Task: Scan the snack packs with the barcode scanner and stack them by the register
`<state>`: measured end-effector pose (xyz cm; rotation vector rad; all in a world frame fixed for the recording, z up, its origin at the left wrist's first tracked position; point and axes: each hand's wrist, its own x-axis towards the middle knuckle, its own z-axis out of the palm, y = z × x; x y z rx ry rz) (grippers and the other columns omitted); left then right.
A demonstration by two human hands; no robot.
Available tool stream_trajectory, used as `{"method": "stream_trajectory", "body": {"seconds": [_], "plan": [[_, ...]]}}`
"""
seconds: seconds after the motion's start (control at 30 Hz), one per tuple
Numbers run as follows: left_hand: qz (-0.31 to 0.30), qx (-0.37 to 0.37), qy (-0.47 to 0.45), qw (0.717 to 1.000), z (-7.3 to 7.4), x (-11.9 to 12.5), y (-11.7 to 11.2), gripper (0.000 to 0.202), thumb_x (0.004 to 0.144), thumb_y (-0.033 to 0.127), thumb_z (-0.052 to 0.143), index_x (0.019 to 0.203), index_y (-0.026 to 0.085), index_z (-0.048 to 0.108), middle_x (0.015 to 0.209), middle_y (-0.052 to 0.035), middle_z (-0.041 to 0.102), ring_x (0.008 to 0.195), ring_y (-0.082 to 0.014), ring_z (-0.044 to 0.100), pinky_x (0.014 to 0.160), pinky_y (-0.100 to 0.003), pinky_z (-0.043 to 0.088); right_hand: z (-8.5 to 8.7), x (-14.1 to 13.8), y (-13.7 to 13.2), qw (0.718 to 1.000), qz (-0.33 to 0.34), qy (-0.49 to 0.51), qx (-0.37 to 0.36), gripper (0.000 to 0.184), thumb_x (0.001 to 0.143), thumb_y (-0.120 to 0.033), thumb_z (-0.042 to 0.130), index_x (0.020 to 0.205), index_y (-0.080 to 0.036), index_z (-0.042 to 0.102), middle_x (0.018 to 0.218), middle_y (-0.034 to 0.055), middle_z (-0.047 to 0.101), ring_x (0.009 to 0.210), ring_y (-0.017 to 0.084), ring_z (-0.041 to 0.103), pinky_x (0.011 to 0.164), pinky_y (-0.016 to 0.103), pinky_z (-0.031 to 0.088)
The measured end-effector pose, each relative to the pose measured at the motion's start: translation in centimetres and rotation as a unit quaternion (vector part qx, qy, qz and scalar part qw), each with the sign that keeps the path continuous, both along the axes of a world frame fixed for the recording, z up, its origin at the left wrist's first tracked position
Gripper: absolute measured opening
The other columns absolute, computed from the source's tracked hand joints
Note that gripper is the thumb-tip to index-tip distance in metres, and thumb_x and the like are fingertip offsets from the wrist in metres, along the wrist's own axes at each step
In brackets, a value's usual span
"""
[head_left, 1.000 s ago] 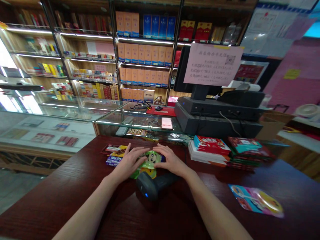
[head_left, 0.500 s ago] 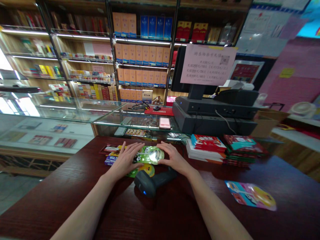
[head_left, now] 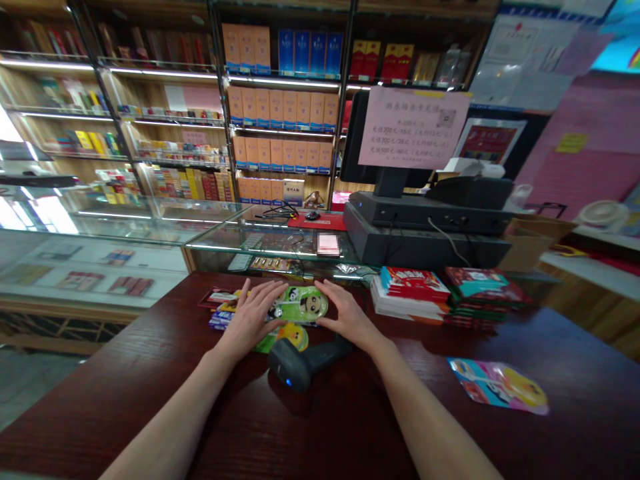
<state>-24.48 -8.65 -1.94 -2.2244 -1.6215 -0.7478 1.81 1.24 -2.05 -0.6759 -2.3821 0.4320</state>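
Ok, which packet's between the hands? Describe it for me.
On the dark wooden counter, find the black barcode scanner. Beyond it, between the left hand and right hand, lies a green packet with a cartoon panda face, unlike the yellow packets beside it.

The left hand (head_left: 250,317) and right hand (head_left: 347,317) sit on either side of the green panda packet (head_left: 300,303), both open and palm-down, fingers spread and curved, fingertips at its edges. The left forearm (head_left: 165,413) and right forearm (head_left: 430,420) angle inward toward it from below, wrists gently bent.

Green packet (head_left: 300,304): cartoon panda print | counter (head_left: 125,407): dark red wood grain | barcode scanner (head_left: 291,364): black, blue light
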Motion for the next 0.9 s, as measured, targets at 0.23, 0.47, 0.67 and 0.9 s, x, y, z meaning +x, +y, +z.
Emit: {"method": "stream_trajectory", "body": {"seconds": [0.23, 0.47, 0.67, 0.9], "plan": [[-0.006, 0.009, -0.008, 1.0, -0.1, 0.2, -0.1, 0.066, 0.09, 0.041, 0.065, 0.15, 0.029, 0.038, 0.151, -0.0086, 0.051, 0.141, -0.0273, 0.043, 0.125, -0.055, 0.011, 0.0, 0.1, -0.3, 0.998, 0.0, 0.006, 0.063, 0.076, 0.086, -0.025, 0.072, 0.153, -0.028, 0.036, 0.154, 0.0086, 0.048, 0.146, 0.026, 0.038, 0.12, 0.049, 0.03], [-0.011, 0.025, -0.007, 1.0, -0.6, 0.0, 0.2, 0.066, 0.09, 0.043, 0.064, 0.15, 0.028, 0.04, 0.15, -0.0104, 0.052, 0.14, -0.0287, 0.045, 0.124, -0.057, 0.015, -0.1, 0.2, -0.2, 0.996, 0.016, 0.016, 0.087, 0.077, 0.084, -0.023, 0.073, 0.152, -0.027, 0.037, 0.152, 0.0101, 0.049, 0.144, 0.026, 0.041, 0.118, 0.048, 0.032], [-0.047, 0.034, -0.027, 0.998, -1.2, -0.4, 0.6, 0.062, 0.094, 0.045, 0.059, 0.149, 0.025, 0.038, 0.152, -0.0123, 0.05, 0.144, -0.0274, 0.041, 0.122, -0.057, 0.023, -0.4, 0.1, -0.3, 0.996, 0.025, 0.062, 0.057, 0.072, 0.082, -0.023, 0.077, 0.146, -0.028, 0.045, 0.148, 0.0109, 0.053, 0.139, 0.027, 0.046, 0.116, 0.048, 0.035], [-0.058, 0.015, -0.113, 0.992, -1.6, -0.2, 0.8, 0.054, 0.097, 0.047, 0.051, 0.146, 0.026, 0.04, 0.147, -0.0101, 0.056, 0.141, -0.0259, 0.047, 0.12, -0.054, 0.03, -0.3, 0.0, -0.6, 0.979, 0.022, 0.143, -0.146, 0.063, 0.078, -0.033, 0.08, 0.135, -0.026, 0.054, 0.133, 0.0062, 0.064, 0.122, 0.024, 0.06, 0.108, 0.04, 0.044]]}}
